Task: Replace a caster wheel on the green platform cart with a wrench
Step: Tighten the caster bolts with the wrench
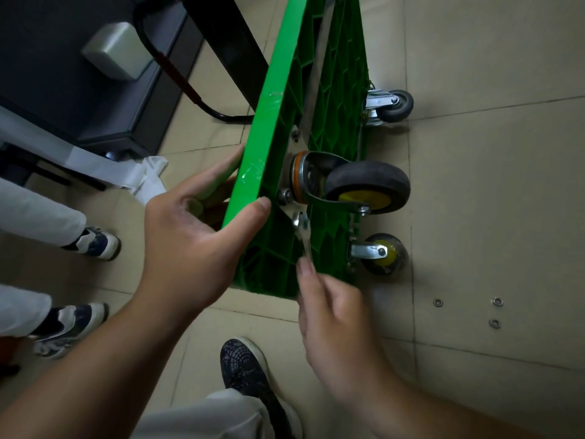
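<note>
The green platform cart [278, 99] stands on its side on the floor, its ribbed underside facing right. My left hand [193, 229] grips the cart's upper edge, thumb on the underside, fingers over the flat top face. A black caster wheel [368, 186] with a yellow hub sits bolted near that edge. My right hand [332, 308] holds a silver wrench [303, 234] whose head sits on a bolt just below the caster's mounting plate. Two more casters show: one with a yellow hub [384, 253] lower down, a grey one [395, 106] farther away.
Three small metal washers [493, 312] lie on the tiled floor at right. The cart's black handle [177, 71] lies against a dark cabinet at left. Another person's legs and sneakers [91, 243] stand at left. My own shoe [243, 362] is below the cart.
</note>
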